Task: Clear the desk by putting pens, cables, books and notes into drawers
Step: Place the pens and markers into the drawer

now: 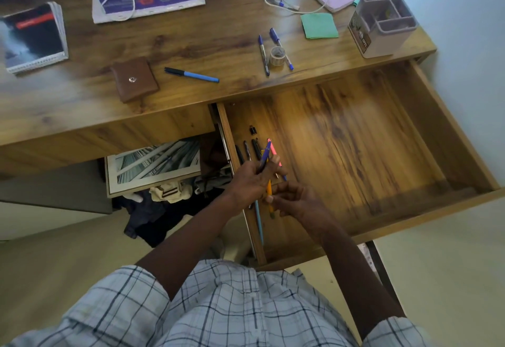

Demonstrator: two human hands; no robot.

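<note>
Wooden table (191, 46), its wide drawer (355, 141) pulled open. Over the drawer's left end, the left hand (251, 180) curls its fingers (275, 161) round a bundle of pens (264, 155). The right hand (292, 199) pinches an orange pen (269, 189). The pens look light, stiff and slick, and are probably best held mid-barrel.
</note>
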